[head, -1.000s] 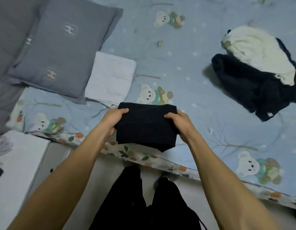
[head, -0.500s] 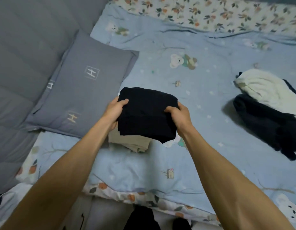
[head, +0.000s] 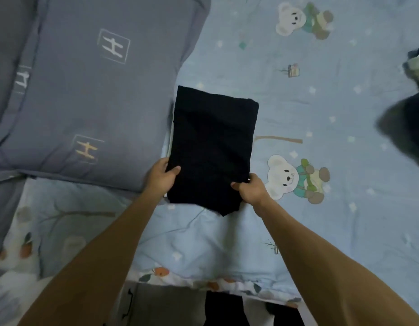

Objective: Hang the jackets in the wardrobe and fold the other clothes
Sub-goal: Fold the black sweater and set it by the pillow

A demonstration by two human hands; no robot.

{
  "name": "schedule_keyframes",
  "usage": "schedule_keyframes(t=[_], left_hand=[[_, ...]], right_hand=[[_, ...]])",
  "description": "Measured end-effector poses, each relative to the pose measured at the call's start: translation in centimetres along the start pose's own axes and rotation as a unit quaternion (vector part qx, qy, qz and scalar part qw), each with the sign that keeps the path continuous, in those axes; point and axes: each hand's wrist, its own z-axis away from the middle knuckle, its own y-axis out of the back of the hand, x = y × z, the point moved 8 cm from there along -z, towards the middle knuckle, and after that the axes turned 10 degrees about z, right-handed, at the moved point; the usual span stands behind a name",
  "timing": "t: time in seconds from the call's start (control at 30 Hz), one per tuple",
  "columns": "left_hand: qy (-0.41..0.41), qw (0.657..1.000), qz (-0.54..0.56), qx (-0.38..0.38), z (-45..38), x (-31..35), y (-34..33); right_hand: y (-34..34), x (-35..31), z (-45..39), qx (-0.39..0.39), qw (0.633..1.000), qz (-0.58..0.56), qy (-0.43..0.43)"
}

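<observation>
A folded black garment point(head: 213, 147) lies flat on the light blue bedsheet point(head: 321, 231), beside the grey pillow. It covers a folded pale garment point(head: 170, 137), of which only a thin left edge shows. My left hand point(head: 160, 177) grips the black garment's near left corner, thumb on top. My right hand point(head: 250, 190) pinches its near right corner. A dark and cream pile of clothes point(head: 408, 118) sits blurred at the right edge.
A grey pillow point(head: 86, 90) with embroidered letters lies left of the stack. The bed's near edge point(head: 203, 282) with a floral border runs below my arms. My dark-trousered legs point(head: 227, 311) stand at the bed's edge.
The black garment went from held in the air to laid down on top of the pale folded garment. Both hands kept their hold on its near corners. The view swung closer and down.
</observation>
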Motion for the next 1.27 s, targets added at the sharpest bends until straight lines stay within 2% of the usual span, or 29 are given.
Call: schedule_keyframes(t=[0.1,0.17,0.2,0.23,0.3,0.37,0.4,0.47,0.6,0.8,0.9,1.0,1.07,1.17,1.23,1.27], left_hand=[[-0.023,0.999,-0.019,0.032,0.6,-0.3,0.4],[-0.074,0.985,-0.143,0.062,1.6,0.6,0.7],[-0.119,0.963,-0.23,0.068,2.0,1.7,0.4],[-0.179,0.93,-0.315,0.059,2.4,3.1,-0.3],[-0.304,0.83,-0.468,0.0,2.6,6.1,-3.1],[-0.356,0.723,-0.589,-0.062,1.4,7.8,-5.7],[-0.355,0.683,-0.633,-0.082,0.1,8.4,-6.4],[-0.333,0.63,-0.695,-0.1,-2.3,9.2,-6.8],[-0.274,0.585,-0.754,-0.121,-6.6,8.4,-6.7],[-0.254,0.603,-0.746,-0.125,-9.6,6.7,-7.2],[-0.215,0.596,-0.767,-0.103,-8.5,7.1,-7.7],[-0.182,0.622,-0.755,-0.102,-4.8,8.0,-8.7],[-0.214,0.683,-0.69,-0.106,-1.0,10.0,-9.4],[-0.295,0.809,-0.501,-0.081,4.4,13.6,-10.6],[-0.313,0.874,-0.363,-0.082,8.7,15.7,-12.0],[-0.296,0.903,-0.297,-0.09,9.8,16.1,-12.2]], right_hand=[[0.1,-0.1,-0.2,-0.004,0.999,0.051,0.006],[0.7,-1.0,0.1,0.025,0.984,0.17,0.045],[1.1,-2.0,0.2,0.049,0.966,0.241,0.081],[1.3,-3.1,0.5,0.072,0.939,0.31,0.127],[1.3,-6.0,0.9,0.12,0.846,0.467,0.227],[0.8,-8.4,0.3,0.14,0.744,0.594,0.272],[0.7,-9.2,-0.5,0.135,0.717,0.63,0.266],[0.9,-10.0,-1.9,0.116,0.693,0.674,0.226],[0.3,-10.1,-5.5,0.079,0.679,0.709,0.174],[-1.2,-9.5,-10.4,0.071,0.689,0.701,0.172],[-1.3,-9.9,-9.8,0.071,0.693,0.695,0.181],[-0.4,-10.5,-6.2,0.104,0.739,0.622,0.239],[2.0,-10.7,-2.3,0.137,0.791,0.526,0.282],[6.6,-9.2,2.1,0.129,0.871,0.385,0.277],[10.7,-7.4,5.1,0.116,0.902,0.321,0.264],[11.9,-6.8,5.7,0.11,0.911,0.302,0.259]])
